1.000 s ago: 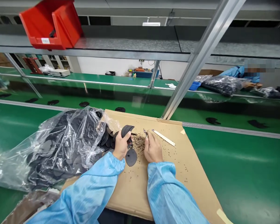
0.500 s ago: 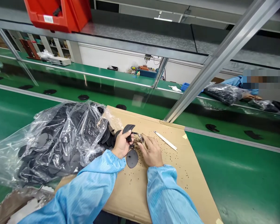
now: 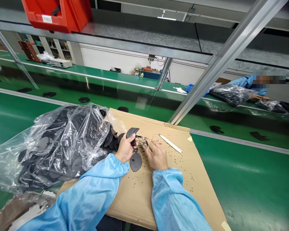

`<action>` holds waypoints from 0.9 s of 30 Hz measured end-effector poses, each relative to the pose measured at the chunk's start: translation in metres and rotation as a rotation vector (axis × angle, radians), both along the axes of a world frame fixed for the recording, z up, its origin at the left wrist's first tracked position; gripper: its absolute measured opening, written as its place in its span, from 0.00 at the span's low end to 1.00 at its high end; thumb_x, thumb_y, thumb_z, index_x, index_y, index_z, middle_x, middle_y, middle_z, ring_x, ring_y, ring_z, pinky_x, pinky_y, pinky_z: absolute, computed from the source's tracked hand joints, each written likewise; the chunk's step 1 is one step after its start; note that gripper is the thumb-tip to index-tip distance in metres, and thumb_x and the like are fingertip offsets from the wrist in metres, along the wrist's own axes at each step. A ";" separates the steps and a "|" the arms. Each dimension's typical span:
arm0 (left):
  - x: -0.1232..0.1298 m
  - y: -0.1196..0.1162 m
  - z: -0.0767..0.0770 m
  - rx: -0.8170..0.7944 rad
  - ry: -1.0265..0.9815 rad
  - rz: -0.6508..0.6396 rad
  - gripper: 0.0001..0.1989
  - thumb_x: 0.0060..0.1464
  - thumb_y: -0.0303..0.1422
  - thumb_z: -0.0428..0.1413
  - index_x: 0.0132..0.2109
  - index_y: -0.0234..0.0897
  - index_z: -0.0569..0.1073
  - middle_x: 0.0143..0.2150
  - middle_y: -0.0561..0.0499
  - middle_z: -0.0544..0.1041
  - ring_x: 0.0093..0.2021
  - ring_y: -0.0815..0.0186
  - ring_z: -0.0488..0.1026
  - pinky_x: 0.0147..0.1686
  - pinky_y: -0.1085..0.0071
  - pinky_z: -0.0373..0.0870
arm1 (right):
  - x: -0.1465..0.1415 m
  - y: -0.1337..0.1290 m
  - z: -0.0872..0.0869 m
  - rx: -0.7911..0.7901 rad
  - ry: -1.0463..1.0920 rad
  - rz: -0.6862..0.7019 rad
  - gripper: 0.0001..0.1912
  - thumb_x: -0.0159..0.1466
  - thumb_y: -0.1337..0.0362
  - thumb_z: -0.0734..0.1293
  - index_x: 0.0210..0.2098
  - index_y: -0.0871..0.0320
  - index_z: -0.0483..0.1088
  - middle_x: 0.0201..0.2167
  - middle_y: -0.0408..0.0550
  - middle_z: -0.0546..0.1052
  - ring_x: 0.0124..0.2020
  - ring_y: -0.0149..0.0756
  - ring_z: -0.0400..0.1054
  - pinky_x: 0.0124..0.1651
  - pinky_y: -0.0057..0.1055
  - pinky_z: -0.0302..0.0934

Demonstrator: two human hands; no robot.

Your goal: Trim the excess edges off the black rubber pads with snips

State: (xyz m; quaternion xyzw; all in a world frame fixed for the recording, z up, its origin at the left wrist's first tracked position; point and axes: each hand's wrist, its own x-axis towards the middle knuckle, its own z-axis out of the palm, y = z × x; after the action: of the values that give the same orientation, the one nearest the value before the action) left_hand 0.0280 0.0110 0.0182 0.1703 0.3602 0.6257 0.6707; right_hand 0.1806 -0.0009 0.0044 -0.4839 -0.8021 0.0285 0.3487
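My left hand (image 3: 125,148) is closed around a dark, curved black plastic part (image 3: 132,131), thumb on top. A thin black piece juts from it to the right. My right hand (image 3: 156,155) is closed on small shiny metal clippers (image 3: 144,141), partly hidden by the fingers, whose tip meets that thin piece. Just below the hands, a dark oval plastic piece (image 3: 136,162) lies flat on the cardboard (image 3: 132,202). Tiny black bits are scattered around it and under my right hand.
On the left, a clear plastic bag (image 3: 62,144) bulges with many black parts. A white-handled blade (image 3: 170,143) lies right of my hands. Black parts rest along the green belt (image 3: 144,104). A metal post (image 3: 221,67) rises at the right; a red bin (image 3: 55,16) stands above. A co-worker's blue sleeve (image 3: 243,82) shows far right.
The view has shifted slightly. Both hands keep nearly the same pose, the clippers still at the thin piece of the black part.
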 end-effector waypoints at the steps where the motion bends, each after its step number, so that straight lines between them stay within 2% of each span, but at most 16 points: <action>1: 0.000 0.000 -0.001 0.008 0.007 0.000 0.23 0.39 0.37 0.67 0.36 0.37 0.61 0.23 0.55 0.70 0.21 0.73 0.65 0.20 0.77 0.55 | -0.001 -0.001 0.000 -0.018 0.025 -0.003 0.17 0.69 0.59 0.58 0.51 0.59 0.71 0.36 0.51 0.74 0.37 0.39 0.70 0.42 0.33 0.66; 7: 0.001 -0.001 0.000 0.060 0.053 0.021 0.26 0.38 0.40 0.69 0.36 0.37 0.61 0.25 0.55 0.71 0.21 0.75 0.64 0.18 0.80 0.53 | -0.004 -0.003 -0.003 -0.122 0.252 -0.031 0.18 0.67 0.56 0.62 0.52 0.57 0.71 0.40 0.51 0.76 0.42 0.40 0.71 0.46 0.34 0.66; 12: -0.001 0.003 0.000 0.061 0.009 0.086 0.26 0.36 0.41 0.71 0.34 0.35 0.65 0.23 0.60 0.64 0.19 0.80 0.58 0.15 0.82 0.48 | -0.001 -0.001 -0.001 -0.131 0.286 -0.091 0.19 0.67 0.55 0.62 0.53 0.58 0.70 0.44 0.52 0.75 0.47 0.43 0.69 0.52 0.41 0.64; 14: -0.002 0.004 0.000 0.040 -0.011 0.081 0.25 0.35 0.40 0.71 0.34 0.34 0.67 0.25 0.59 0.66 0.21 0.79 0.62 0.17 0.81 0.54 | 0.000 0.000 -0.001 -0.124 0.275 -0.099 0.20 0.67 0.54 0.61 0.53 0.58 0.70 0.45 0.53 0.75 0.48 0.44 0.68 0.53 0.42 0.63; 17: -0.004 0.004 0.001 0.017 -0.046 0.044 0.25 0.36 0.37 0.71 0.38 0.34 0.68 0.33 0.52 0.74 0.29 0.73 0.71 0.25 0.78 0.66 | 0.000 -0.001 0.001 -0.130 0.271 -0.089 0.20 0.67 0.54 0.61 0.53 0.58 0.70 0.45 0.53 0.75 0.47 0.44 0.69 0.51 0.41 0.65; 19: -0.005 0.003 0.003 -0.006 -0.059 0.013 0.25 0.38 0.35 0.71 0.40 0.36 0.67 0.34 0.51 0.75 0.30 0.69 0.74 0.26 0.75 0.68 | -0.001 -0.002 0.001 -0.128 0.271 -0.068 0.19 0.67 0.55 0.61 0.53 0.58 0.70 0.44 0.53 0.75 0.46 0.43 0.70 0.50 0.40 0.66; 23: -0.008 0.001 0.007 -0.051 -0.038 -0.024 0.22 0.43 0.34 0.68 0.41 0.37 0.66 0.28 0.54 0.72 0.24 0.71 0.71 0.18 0.79 0.61 | -0.003 -0.004 0.003 -0.089 0.232 0.040 0.18 0.68 0.57 0.61 0.53 0.58 0.69 0.46 0.53 0.75 0.47 0.41 0.69 0.52 0.37 0.66; 27: -0.011 0.001 0.010 -0.054 -0.127 -0.072 0.14 0.50 0.32 0.63 0.41 0.34 0.68 0.25 0.56 0.67 0.19 0.75 0.63 0.14 0.81 0.50 | -0.005 -0.007 0.004 -0.060 0.154 0.145 0.17 0.68 0.58 0.62 0.53 0.56 0.69 0.47 0.53 0.75 0.47 0.42 0.69 0.52 0.38 0.66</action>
State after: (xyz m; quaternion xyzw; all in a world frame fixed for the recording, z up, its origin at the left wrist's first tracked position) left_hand 0.0167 0.0122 0.0283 0.1249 0.3274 0.6009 0.7184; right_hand 0.1761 -0.0075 0.0082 -0.4312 -0.8048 0.1148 0.3914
